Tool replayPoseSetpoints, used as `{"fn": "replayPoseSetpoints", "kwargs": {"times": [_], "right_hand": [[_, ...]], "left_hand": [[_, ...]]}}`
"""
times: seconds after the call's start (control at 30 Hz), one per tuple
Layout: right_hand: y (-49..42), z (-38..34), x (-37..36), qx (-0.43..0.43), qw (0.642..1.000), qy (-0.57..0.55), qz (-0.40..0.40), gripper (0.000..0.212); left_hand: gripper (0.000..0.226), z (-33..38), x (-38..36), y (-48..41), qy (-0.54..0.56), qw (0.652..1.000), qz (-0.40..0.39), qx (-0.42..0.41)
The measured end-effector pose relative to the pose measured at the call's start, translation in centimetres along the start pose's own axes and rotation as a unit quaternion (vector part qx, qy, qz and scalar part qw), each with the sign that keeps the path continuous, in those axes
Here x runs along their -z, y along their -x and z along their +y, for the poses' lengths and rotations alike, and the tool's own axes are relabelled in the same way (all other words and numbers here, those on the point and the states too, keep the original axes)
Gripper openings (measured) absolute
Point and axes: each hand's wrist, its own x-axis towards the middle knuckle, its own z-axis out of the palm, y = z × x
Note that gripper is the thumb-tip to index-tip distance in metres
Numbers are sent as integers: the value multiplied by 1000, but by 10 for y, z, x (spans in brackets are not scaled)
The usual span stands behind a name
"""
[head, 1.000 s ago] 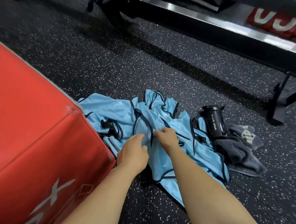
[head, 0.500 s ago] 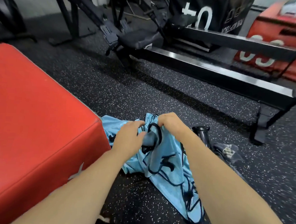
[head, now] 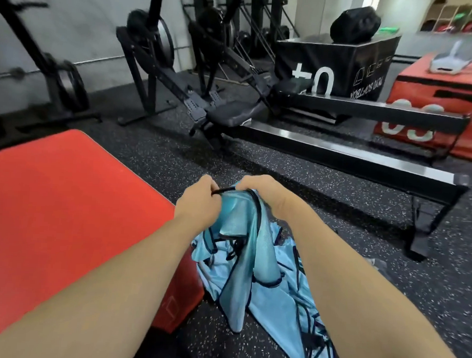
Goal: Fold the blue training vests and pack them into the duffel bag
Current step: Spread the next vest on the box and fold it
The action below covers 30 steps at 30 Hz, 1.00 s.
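A light blue training vest (head: 237, 228) with black trim hangs from both my hands, lifted off the floor. My left hand (head: 198, 201) grips its black-edged top at the left. My right hand (head: 264, 194) grips the same edge at the right, close beside the left. Below the lifted vest, more blue vests (head: 275, 296) lie in a crumpled heap on the speckled black floor, partly hidden by my right forearm. No duffel bag is in view.
A red padded box (head: 63, 211) stands right at my left, touching the heap. A rowing machine's long black rail (head: 340, 154) crosses the floor ahead. A black soft box (head: 344, 64) and another red box (head: 438, 102) stand at the back right.
Both hands rose from the heap with one vest gripped by its top edge. My head lifted, so the view now shows the gym; the black bottle and grey cloth are out of sight.
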Motion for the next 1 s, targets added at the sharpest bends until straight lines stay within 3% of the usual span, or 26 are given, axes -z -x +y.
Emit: {"fn": "replayPoseSetpoints", "kwargs": {"times": [0.03,0.1,0.23,0.33,0.4,0.47,0.53,0.6,0.67,0.73,0.9,1.0], "right_hand": [[1,-3,-1,13,999,39,3,16],[2,-8,-2,38,995,86,21,21],[3,-16,1,52,996,39,63,26],[4,-18,4,62,993,6,98,17],[2,-17,6,60,991,32,116,15],[-2,-15,7,56,982,145,110,23],[-4,-12,2,47,936,331,108,22],[-3,-10,-4,51,869,471,146,19],[1,-8,-7,54,805,559,191,21],[2,-5,-4,30,773,597,214,26],[9,-9,13,-25,768,598,230,26],[7,-19,14,-13,825,520,222,14]], "left_hand": [[10,-1,7,1,0,1000,5,-2],[10,-5,19,3,-19,1000,-1,-2],[6,-20,40,8,-137,990,-29,19],[8,-37,50,14,-194,980,-35,31],[13,-43,57,15,-169,985,-13,37],[21,-40,66,11,-85,996,29,19],[26,-29,76,8,-11,997,78,-15],[27,-15,86,7,23,993,112,-39],[22,-4,92,8,13,991,130,-41],[19,-2,98,6,-15,988,154,-23],[20,-22,105,-1,-58,982,171,50],[16,-24,98,-1,-37,989,136,54]]}}
